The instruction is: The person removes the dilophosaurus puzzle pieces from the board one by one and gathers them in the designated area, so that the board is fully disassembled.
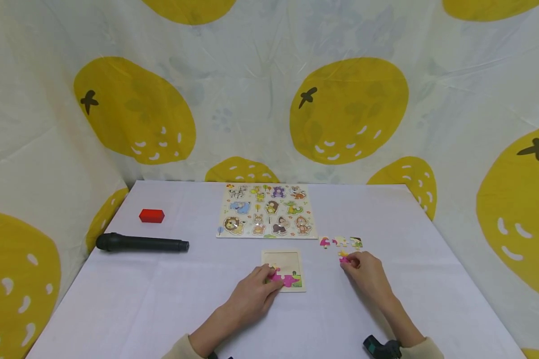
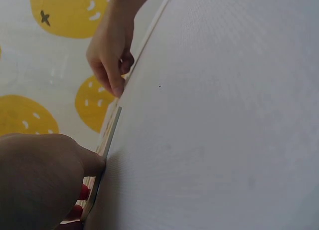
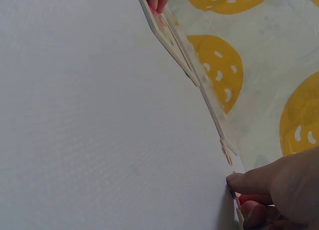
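A small wooden puzzle tray (image 1: 281,255) lies near the table's middle, with pink and green jigsaw pieces (image 1: 292,280) in its lower part. My left hand (image 1: 254,294) is over the tray's left side, thumb and fingers about a pink puzzle piece (image 1: 276,275); the fingertips partly cover it. To the right of the tray, my right hand (image 1: 369,273) pinches a pink and yellow puzzle piece (image 1: 343,257) at the table surface. Just beyond it, several loose puzzle pieces (image 1: 340,242) lie in a row. The right wrist view shows the right hand (image 3: 279,192) low over the pieces' edges.
Behind the small tray lies a larger animal puzzle board (image 1: 267,210). A black microphone (image 1: 142,243) and a red block (image 1: 151,216) are on the left of the white table (image 1: 117,309). A curtain with yellow fruit prints (image 1: 251,99) hangs beyond the table's back edge.
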`<state>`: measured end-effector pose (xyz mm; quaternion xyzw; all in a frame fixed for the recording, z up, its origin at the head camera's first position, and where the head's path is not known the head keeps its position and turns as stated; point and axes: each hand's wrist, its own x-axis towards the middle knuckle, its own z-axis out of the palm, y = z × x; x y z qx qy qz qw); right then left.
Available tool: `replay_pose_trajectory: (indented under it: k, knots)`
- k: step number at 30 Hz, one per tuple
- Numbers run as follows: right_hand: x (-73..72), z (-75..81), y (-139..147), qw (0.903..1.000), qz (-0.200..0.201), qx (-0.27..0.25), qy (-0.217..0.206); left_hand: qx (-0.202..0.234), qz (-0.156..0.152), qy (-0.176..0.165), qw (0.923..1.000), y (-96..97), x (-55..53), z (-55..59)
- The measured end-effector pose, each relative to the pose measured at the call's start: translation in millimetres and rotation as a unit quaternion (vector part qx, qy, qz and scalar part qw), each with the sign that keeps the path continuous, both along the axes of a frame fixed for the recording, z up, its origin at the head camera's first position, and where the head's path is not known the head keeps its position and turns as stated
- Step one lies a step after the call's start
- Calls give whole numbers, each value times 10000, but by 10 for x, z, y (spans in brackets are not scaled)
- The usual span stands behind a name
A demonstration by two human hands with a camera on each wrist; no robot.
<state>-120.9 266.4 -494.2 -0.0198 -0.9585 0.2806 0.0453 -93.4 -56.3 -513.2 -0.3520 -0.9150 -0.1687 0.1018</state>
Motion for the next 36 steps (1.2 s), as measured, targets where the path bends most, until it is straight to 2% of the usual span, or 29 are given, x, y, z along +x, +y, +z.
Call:
replay_pose_trajectory:
  k: [11, 21, 31, 36]
  knots:
    - [-48, -56, -40, 9995, -113, 180, 213, -45, 25, -116, 9999, -1, 7, 7]
    - [-53, -77, -33, 9993, -123, 211, 267, 83, -113, -106, 9998, -32, 0, 32]
    - [-85, 88, -181, 9978, 65, 86, 652, -24, -149, -106, 9998, -44, -5, 67]
    - [-117, 148, -324, 9982, 155, 17, 588, -43, -119, -155, 9998, -50, 7, 88]
